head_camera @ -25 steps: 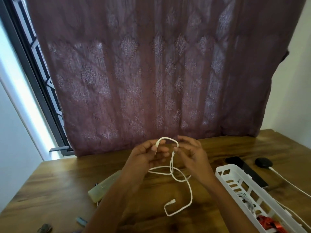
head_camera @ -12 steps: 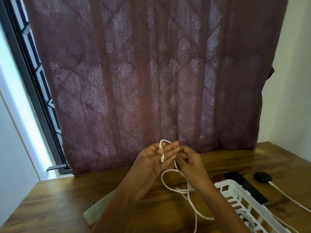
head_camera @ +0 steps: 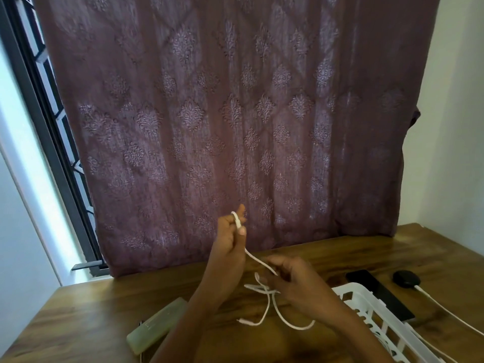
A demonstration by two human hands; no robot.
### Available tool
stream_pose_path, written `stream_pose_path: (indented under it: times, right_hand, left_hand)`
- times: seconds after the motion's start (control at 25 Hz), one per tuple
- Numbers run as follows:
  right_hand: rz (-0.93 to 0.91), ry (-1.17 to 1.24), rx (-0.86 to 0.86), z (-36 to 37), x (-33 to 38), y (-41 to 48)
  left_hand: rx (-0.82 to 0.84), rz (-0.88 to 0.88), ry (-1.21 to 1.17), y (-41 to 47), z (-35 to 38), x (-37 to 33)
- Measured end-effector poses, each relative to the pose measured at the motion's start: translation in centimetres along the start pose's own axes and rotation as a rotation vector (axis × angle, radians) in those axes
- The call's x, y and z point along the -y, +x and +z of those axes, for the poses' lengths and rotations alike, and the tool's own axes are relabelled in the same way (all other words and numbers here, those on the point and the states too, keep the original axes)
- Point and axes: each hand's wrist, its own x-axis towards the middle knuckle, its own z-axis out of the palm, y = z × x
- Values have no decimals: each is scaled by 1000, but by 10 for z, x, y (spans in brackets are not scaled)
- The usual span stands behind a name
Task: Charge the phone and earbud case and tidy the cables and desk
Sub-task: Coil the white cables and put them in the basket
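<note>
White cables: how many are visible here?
2. One cable is held between both hands; another runs from the black puck at right. The basket may hide more.

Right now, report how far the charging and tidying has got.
Done: a white lead runs to the black earbud case; a white basket already holds items. In hand: left hand and right hand are winding a loose white cable. Left: the phone connection is unclear; a pale bar remains out.

The curtain [head_camera: 235, 127] was dusty mauve with pale damask diamonds. The cable [head_camera: 258, 263] and basket [head_camera: 366, 307] were white, the tabletop [head_camera: 91, 310] warm brown wood-grain, the phone [head_camera: 377, 292] black.
</note>
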Motion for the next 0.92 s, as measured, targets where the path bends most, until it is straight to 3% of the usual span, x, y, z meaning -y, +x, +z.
stream_pose_path:
  times: [0.16, 0.28, 0.44, 0.52, 0.6, 0.68, 0.8, 0.92]
  right_hand:
    - [-237, -419, -126, -6, 9, -3]
    - [-410, -450, -271, -17, 9, -2]
    - [-477, -490, -448, -29, 19, 0]
    - [-493, -512, -431, -36, 22, 1]
    - [-471, -437, -402, -43, 22, 3]
    - [-352, -200, -367, -48, 23, 3]
    - [-183, 81, -320, -46, 22, 7]
    - [-127, 217, -454, -39, 17, 7]
  left_hand:
    - [201, 117, 311, -10, 5, 9]
    - [218, 78, 229, -17, 3, 9]
    - [243, -54, -16, -23, 7, 2]
    - [246, -8, 69, -24, 7, -5]
    - [226, 88, 243, -26, 6, -10]
    - [215, 207, 390, -26, 5, -14]
    - [193, 246, 471, -23, 7, -17]
    - [69, 237, 466, -21, 8, -17]
